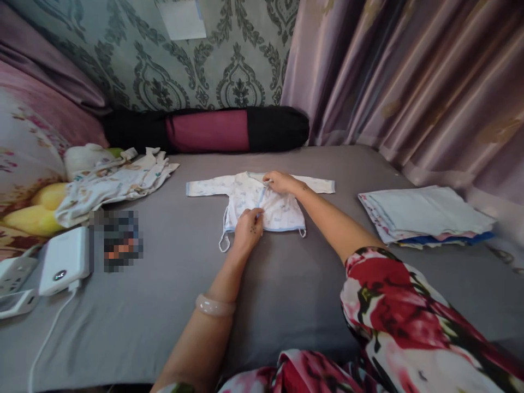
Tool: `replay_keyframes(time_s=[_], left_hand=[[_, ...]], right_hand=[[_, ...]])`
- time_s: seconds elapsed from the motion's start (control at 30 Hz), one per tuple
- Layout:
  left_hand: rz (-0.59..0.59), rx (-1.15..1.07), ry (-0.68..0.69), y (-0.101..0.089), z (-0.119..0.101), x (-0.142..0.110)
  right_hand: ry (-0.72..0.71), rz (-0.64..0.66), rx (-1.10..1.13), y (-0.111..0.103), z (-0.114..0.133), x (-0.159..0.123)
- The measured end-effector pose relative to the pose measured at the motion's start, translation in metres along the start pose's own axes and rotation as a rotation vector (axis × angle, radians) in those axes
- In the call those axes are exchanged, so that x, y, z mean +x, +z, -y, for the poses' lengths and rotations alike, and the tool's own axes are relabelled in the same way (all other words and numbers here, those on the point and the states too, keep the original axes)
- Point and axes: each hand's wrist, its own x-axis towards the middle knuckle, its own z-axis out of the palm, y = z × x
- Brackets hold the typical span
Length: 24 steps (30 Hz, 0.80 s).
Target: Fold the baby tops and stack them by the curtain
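Observation:
A small white baby shirt (241,202) with blue trim and a faint print lies spread on the grey sheet, its sleeves stretched out to both sides. White tie strings hang from its lower left and right edges. My left hand (250,226) pinches the front edge near the bottom hem. Higher up, by the neckline, my right hand (280,182) is closed on the shirt's front edge and covers part of the right shoulder. A pale bangle (215,305) sits on my left forearm.
A stack of folded cloths (426,213) lies at the right. At the left are a crumpled printed garment (118,180), yellow plush (36,210), a white power bank (65,259) with a cable, and a power strip (16,273). Behind lies a black and maroon bolster (207,131).

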Motion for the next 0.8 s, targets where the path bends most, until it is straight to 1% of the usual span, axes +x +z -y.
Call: replay_keyframes(time_s=[0.1,0.2,0.4,0.5,0.57,0.67,0.8], left_hand=[[0.01,-0.004,-0.007,0.001,0.001,0.0],[0.017,-0.001,-0.005,0.002,0.002,-0.001],[0.031,0.014,-0.002,0.001,0.0,-0.002],[0.032,0.021,-0.003,0.0,-0.001,-0.002],[0.024,0.02,-0.016,-0.001,-0.002,-0.001],[0.002,0.025,-0.029,-0.001,-0.001,-0.001],[-0.008,0.078,-0.044,0.0,0.0,-0.001]], right_hand=[[-0.005,0.133,-0.048,0.003,-0.001,0.021],[0.049,0.231,-0.096,0.001,0.001,0.027],[0.078,0.242,-0.201,-0.003,0.009,0.024],[0.1,0.232,-0.204,-0.005,0.012,0.019],[0.134,0.187,-0.165,-0.006,0.012,0.013],[0.2,0.032,-0.077,-0.001,0.011,0.006],[0.3,-0.168,0.03,0.02,0.015,0.005]])
